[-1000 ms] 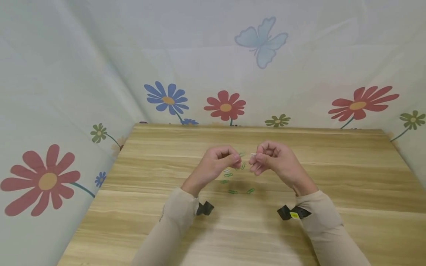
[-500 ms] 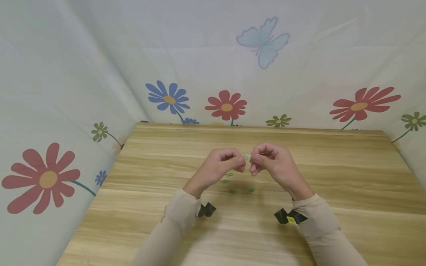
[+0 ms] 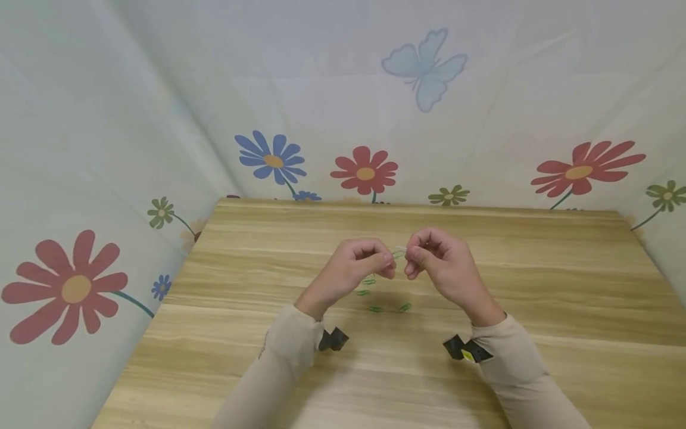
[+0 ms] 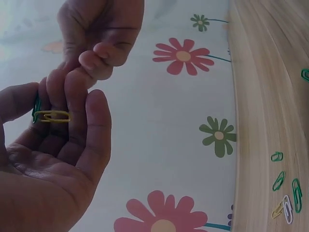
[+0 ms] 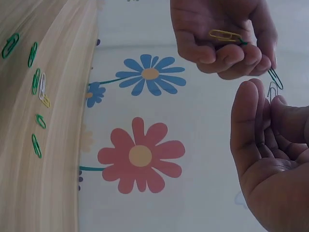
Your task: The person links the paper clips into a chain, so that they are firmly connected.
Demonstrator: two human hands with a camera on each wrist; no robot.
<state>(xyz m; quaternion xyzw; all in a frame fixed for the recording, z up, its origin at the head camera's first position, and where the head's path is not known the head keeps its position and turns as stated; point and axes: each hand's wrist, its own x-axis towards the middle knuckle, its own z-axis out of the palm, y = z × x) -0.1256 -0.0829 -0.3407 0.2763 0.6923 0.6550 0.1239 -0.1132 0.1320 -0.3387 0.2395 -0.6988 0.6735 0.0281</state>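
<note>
Above the table, my left hand (image 3: 354, 267) pinches a green paper clip (image 5: 275, 79) between thumb and fingers, its end sticking out toward the other hand. Linked to that clip, a yellow paper clip (image 4: 54, 116) lies along the curled fingers on the palm side. My right hand (image 3: 447, 262) pinches a white paper clip (image 5: 273, 90), whose free end points up at the green clip's tip. In the right wrist view the two clip ends nearly meet; whether they are hooked together I cannot tell. From the head camera the fingertips stand a small gap apart.
Several loose green paper clips (image 3: 376, 309) lie on the wooden table (image 3: 563, 286) below the hands. Among them are a white clip (image 5: 42, 86) and a yellow clip (image 5: 46, 100). A flower-printed cloth (image 3: 461, 143) hangs behind and at the left of the table.
The hands have come closer together over the last second, the left one shifting right. The white clip has met the green clip's end, and the right hand has then drawn back very slightly.
</note>
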